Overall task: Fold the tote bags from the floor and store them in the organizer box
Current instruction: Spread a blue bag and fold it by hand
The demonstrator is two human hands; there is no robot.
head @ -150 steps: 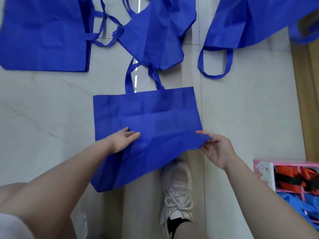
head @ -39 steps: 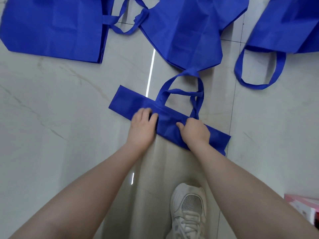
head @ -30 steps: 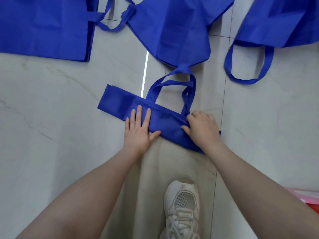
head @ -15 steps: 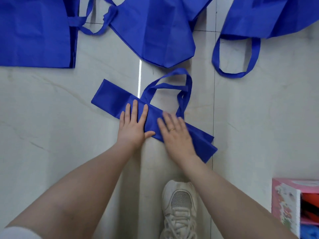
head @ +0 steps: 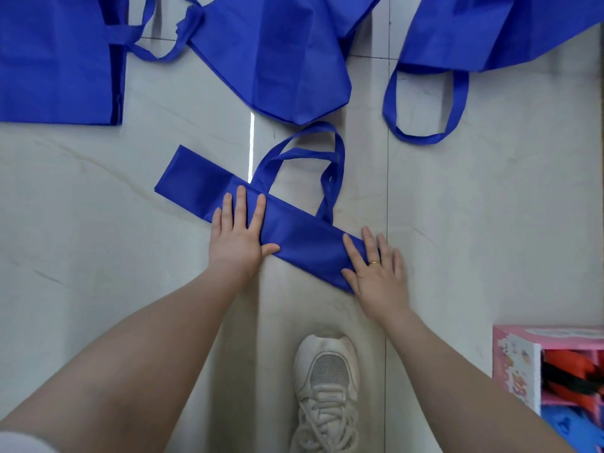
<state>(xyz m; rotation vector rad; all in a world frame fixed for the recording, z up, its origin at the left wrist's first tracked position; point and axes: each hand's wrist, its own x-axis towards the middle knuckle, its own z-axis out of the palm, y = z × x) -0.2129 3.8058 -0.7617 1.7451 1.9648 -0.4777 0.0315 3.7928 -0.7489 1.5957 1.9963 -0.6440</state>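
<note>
Both hands flat, fingers straight, pressing on the folded bag [head: 294, 233]. Left hand [head: 240, 237] sits on the strip a bit left of its middle, thumb out along the near edge. Right hand [head: 376, 273] covers the strip's right end, fingers spread, a ring [head: 374, 263] on one finger. Neither hand grips anything.

Folded bag is a narrow blue strip lying diagonally on the floor [head: 81, 240], left end farther from the person, right end nearer. Its handles [head: 304, 152] loop out from the far edge, lying loose on the tile between the two hands.

Beyond it, three unfolded blue bags spread on the floor: left bag [head: 55, 57] flat, middle bag [head: 277, 53] crumpled with its lower corner just beside the folded bag's handles, right bag [head: 474, 31] with one handle loop hanging toward the person.

White sneaker [head: 327, 393] on the floor below the strip, between the forearms.

Organizer box [head: 516, 364] at the lower right edge, pink with white printed side, well apart from the folded bag. Orange and black items in its upper compartment, something blue below; partly cut off by the frame.
</note>
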